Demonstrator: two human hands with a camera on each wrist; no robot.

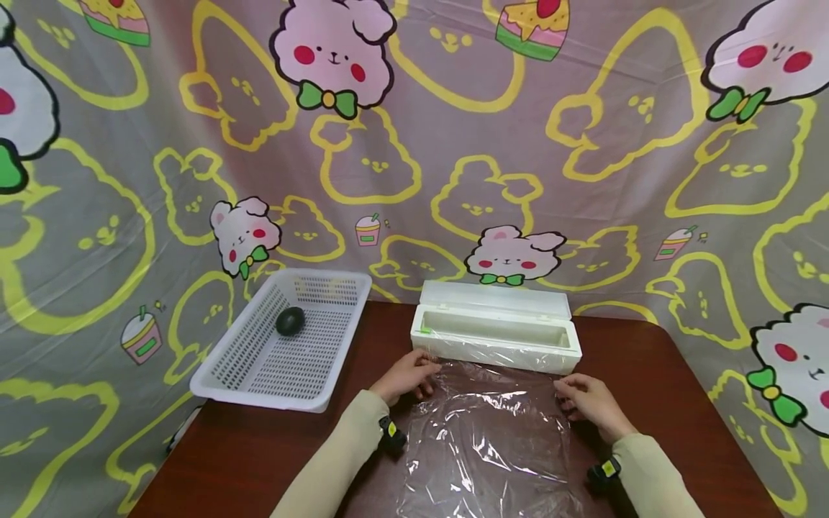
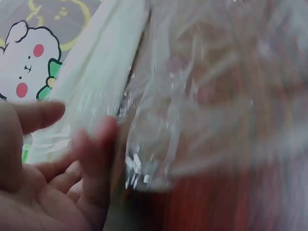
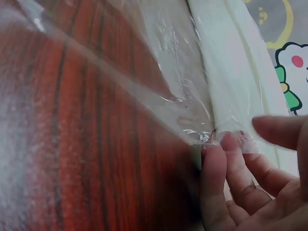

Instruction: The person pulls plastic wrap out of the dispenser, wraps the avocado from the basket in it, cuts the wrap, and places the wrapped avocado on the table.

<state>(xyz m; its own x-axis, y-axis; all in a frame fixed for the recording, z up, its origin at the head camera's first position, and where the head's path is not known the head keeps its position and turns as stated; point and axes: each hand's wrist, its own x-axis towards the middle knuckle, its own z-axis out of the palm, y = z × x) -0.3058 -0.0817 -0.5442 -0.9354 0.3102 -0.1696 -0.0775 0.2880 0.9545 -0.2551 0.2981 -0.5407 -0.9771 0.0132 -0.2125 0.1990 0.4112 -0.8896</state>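
Note:
A sheet of clear plastic wrap (image 1: 492,432) lies crinkled over the table, running from the front of a white cling film box (image 1: 495,349) whose lid stands raised. My left hand (image 1: 409,375) is at the sheet's far left corner, close to the box. In the left wrist view its thumb stands apart from the bent fingers (image 2: 96,154), beside the film's edge. At the far right corner is my right hand (image 1: 591,403). The right wrist view shows its fingertips (image 3: 214,156) touching the film edge, with the thumb held away from them.
A white plastic basket (image 1: 259,397) stands on the left of the brown table (image 1: 648,360), with a dark green avocado-like object (image 1: 290,321) inside. Behind the table hangs a patterned cloth (image 1: 414,129). A small green piece (image 1: 425,330) shows at the box's left end.

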